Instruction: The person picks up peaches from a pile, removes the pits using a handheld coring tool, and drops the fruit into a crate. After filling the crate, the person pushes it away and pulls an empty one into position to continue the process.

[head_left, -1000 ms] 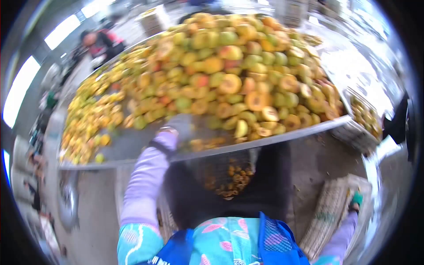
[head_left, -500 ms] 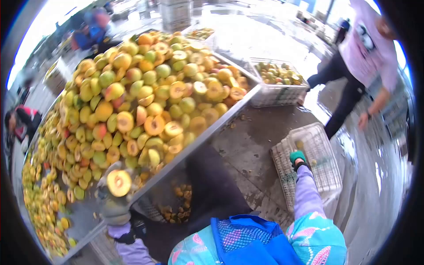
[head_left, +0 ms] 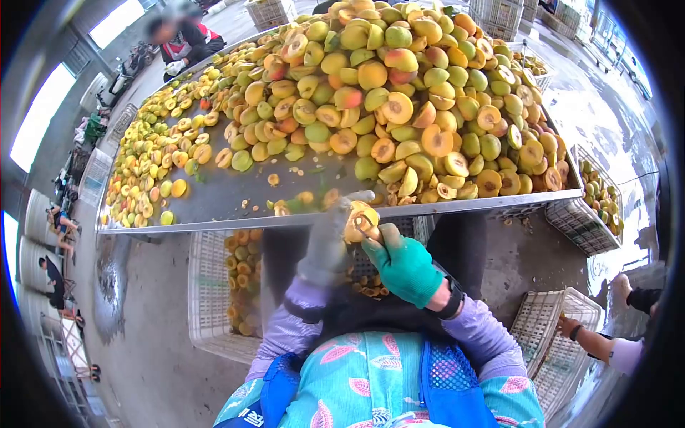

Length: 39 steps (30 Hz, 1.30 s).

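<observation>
My left hand (head_left: 325, 242), in a greyish glove and smeared by motion, is closed on a halved peach (head_left: 362, 221) above the front edge of a metal table (head_left: 285, 220). In its green glove, my right hand (head_left: 407, 264) is closed just right of the fruit, holding a thin curved tool (head_left: 362, 227) against the cut face. A large heap of whole and halved peaches (head_left: 371, 75) covers much of the tabletop.
Below the table at left is a crate (head_left: 207, 285) with peach pieces. More crates (head_left: 589, 228) stand at right, where a person's hand (head_left: 569, 327) touches a white crate (head_left: 528, 314). Another person (head_left: 187, 43) is at the table's far left, with others farther back.
The view has swung left. My right hand has left the white crate and come to the peach in my left hand. The person at right now reaches to that crate.
</observation>
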{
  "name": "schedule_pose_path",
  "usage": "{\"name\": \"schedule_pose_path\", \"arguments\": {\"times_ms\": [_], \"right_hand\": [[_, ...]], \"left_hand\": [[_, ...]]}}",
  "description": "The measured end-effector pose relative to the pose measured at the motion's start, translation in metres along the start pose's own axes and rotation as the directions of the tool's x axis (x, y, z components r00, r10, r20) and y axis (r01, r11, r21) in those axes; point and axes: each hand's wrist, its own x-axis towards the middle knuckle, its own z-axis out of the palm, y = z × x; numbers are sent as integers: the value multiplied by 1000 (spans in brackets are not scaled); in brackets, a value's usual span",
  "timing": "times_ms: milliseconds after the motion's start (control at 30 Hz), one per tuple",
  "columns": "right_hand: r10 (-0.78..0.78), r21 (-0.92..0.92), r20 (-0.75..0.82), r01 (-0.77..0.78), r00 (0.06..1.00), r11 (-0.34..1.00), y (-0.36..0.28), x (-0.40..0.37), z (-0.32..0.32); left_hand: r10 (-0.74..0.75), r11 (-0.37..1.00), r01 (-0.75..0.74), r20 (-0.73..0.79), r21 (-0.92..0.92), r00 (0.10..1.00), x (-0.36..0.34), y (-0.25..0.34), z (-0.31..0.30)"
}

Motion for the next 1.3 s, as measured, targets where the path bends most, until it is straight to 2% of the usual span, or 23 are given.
{"name": "schedule_pose_path", "arguments": {"times_ms": [67, 133, 200, 300, 367, 433, 533, 633, 733, 833, 900, 933, 967, 1033, 1067, 1100, 1200, 1233, 1300], "right_hand": [[-20, -68, -8, 19, 1000, 998, 3, 0, 8], [-9, -83, -32, 6, 999, 997, 6, -2, 15], [-2, -90, -62, -4, 998, 996, 7, -4, 21], [4, -28, -114, -7, 993, 1000, 2, -6, 30], [37, 40, -150, -32, 988, 999, 1, -6, 37], [103, 114, -182, -83, 978, 990, 4, -6, 45], [70, 13, -174, -69, 982, 998, 5, -6, 46], [46, -76, -107, -54, 993, 996, 16, -4, 49], [-42, -124, -46, 36, 998, 992, 27, -1, 47], [70, 78, -21, -68, 997, 995, 29, -4, 49], [8, 249, -164, 33, 986, 968, 30, -1, 61], [36, 246, -243, 25, 969, 969, 26, -1, 68], [65, 245, -321, 17, 945, 969, 22, -2, 76], [210, 586, 10, -176, 978, 791, 35, -5, 77], [324, 702, 257, -407, 910, 584, 19, -1, 59], [414, 708, 484, -623, 771, 333, 3, 4, 41], [401, 730, 438, -579, 804, 363, 9, 7, 42], [342, 742, 205, -373, 917, 557, 35, 3, 72], [376, 747, 266, -437, 888, 501, 26, 10, 62]], "left_hand": [[37, 999, -37, 13, 34, 999, -2, 2, -3], [21, 1000, -21, -35, -7, 999, 0, -10, -6], [195, 967, -187, -33, 172, 980, 0, -13, -6], [346, 913, -323, -52, 250, 937, 1, -19, -6], [276, 957, -262, -117, 123, 954, 2, -23, -7], [48, 988, -73, -176, -137, 983, 2, -26, -8], [174, 985, -174, -155, 13, 973, 6, -32, -10], [129, 991, -131, -100, -14, 987, 4, -36, -12], [-38, 994, 9, -261, -112, 964, 8, -37, -8], [-48, 997, 56, -165, 45, 985, 16, -19, -3], [108, 988, -134, -262, -82, 959, 21, -19, 9], [179, 963, -231, -317, -136, 932, 22, -19, 15], [65, 955, -166, -374, -246, 925, 17, -8, 23], [-46, 987, -1, -293, -160, 955, 18, -21, 8], [-113, 990, 86, -257, -113, 960, 18, -20, 3], [-240, 965, 258, -254, 40, 937, 21, -12, 1], [-279, 956, 287, -117, 61, 953, 37, -3, 2], [-243, 961, 250, -72, 119, 967, 42, 3, 4], [-274, 942, 287, -94, 172, 957, 48, 1, 6]]}}
